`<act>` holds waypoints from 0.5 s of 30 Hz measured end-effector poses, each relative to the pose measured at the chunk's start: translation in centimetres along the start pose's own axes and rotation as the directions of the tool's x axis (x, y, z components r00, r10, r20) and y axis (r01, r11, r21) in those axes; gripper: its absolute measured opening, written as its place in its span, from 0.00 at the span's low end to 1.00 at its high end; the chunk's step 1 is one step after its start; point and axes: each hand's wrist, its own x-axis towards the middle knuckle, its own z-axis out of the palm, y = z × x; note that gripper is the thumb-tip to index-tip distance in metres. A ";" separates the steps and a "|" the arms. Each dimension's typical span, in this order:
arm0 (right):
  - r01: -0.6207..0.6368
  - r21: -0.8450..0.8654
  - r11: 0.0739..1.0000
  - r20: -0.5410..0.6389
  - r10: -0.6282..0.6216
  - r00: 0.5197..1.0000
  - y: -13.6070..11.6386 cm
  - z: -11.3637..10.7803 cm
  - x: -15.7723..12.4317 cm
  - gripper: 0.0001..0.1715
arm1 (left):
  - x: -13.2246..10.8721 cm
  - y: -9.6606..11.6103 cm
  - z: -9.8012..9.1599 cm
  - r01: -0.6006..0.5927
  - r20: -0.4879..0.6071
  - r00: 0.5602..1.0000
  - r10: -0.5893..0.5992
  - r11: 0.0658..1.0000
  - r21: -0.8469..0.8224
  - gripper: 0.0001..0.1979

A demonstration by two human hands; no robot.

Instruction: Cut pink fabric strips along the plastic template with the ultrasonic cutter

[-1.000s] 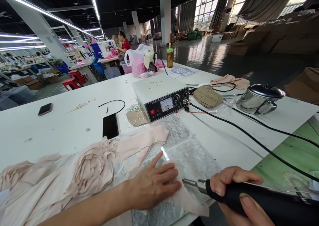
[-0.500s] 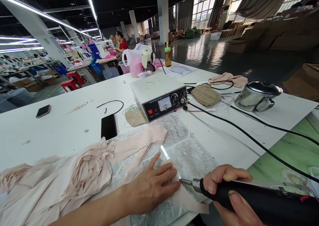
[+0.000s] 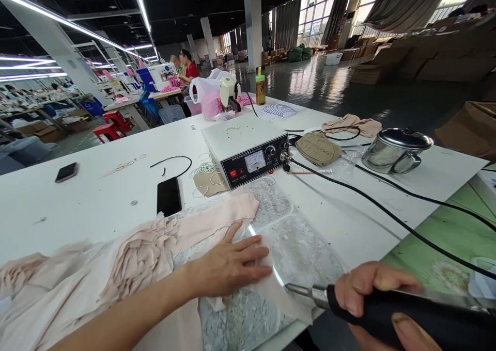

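Note:
My left hand point(image 3: 228, 263) lies flat with fingers spread on a pale pink fabric piece point(image 3: 271, 294) that rests on a scratched clear plate point(image 3: 302, 248). My right hand point(image 3: 372, 294) is wrapped round the black handle of a cutting tool point(image 3: 411, 315). Its metal tip point(image 3: 296, 289) touches the fabric's edge just right of my left fingers. A black cable point(image 3: 372, 204) runs from the tool to a white control box point(image 3: 246, 147) with a meter and knobs. A heap of pink fabric pieces point(image 3: 127, 258) lies to the left.
A black phone point(image 3: 169, 196) lies beside the box, another phone point(image 3: 66, 172) farther left. A steel pot point(image 3: 395, 149), a tan cap-shaped piece point(image 3: 318, 148), a bottle point(image 3: 262, 89) and a plastic bag point(image 3: 209, 98) stand beyond. People sit at sewing tables point(image 3: 186, 69) behind.
My left hand slid up and left on the fabric. The tool tip drew slightly back to the right, away from my fingers.

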 end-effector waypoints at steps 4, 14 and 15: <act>-0.019 -0.055 0.998 0.118 0.026 0.993 -0.6 -0.5 -0.7 0.07 | 0.0 0.3 -0.4 0.018 0.008 1.000 -0.018 1.000 0.014 0.11; -0.070 -0.103 0.992 0.229 0.092 0.969 -0.6 -1.7 -1.3 0.06 | 0.3 5.6 0.8 0.120 -0.121 0.986 -0.119 0.993 -0.002 0.10; -0.064 -0.096 0.993 0.202 0.083 0.976 -0.6 -1.5 -1.3 0.06 | 0.3 5.6 1.0 0.120 -0.130 0.984 -0.119 0.993 0.002 0.10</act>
